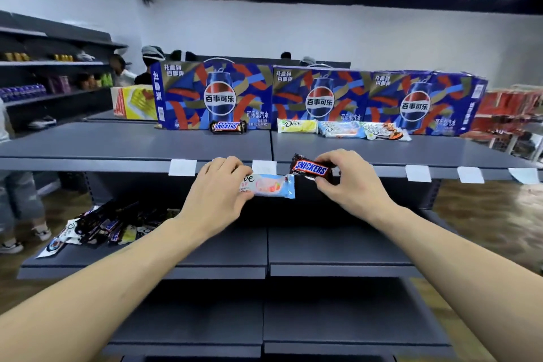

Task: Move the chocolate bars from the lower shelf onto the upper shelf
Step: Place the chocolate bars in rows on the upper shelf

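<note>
The left hand point(216, 185) grips a Dove bar point(270, 185), the right hand point(349, 178) a Snickers bar point(311, 170) (both at the upper shelf point(117, 145) edge); place them flat beside the 4 bars there.

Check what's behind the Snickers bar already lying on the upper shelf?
Directly behind the shelved Snickers bar stands a blue Pepsi carton, the leftmost of three on the upper shelf. The bar covers the carton's bottom edge there; what is behind the cartons is hidden.
</note>
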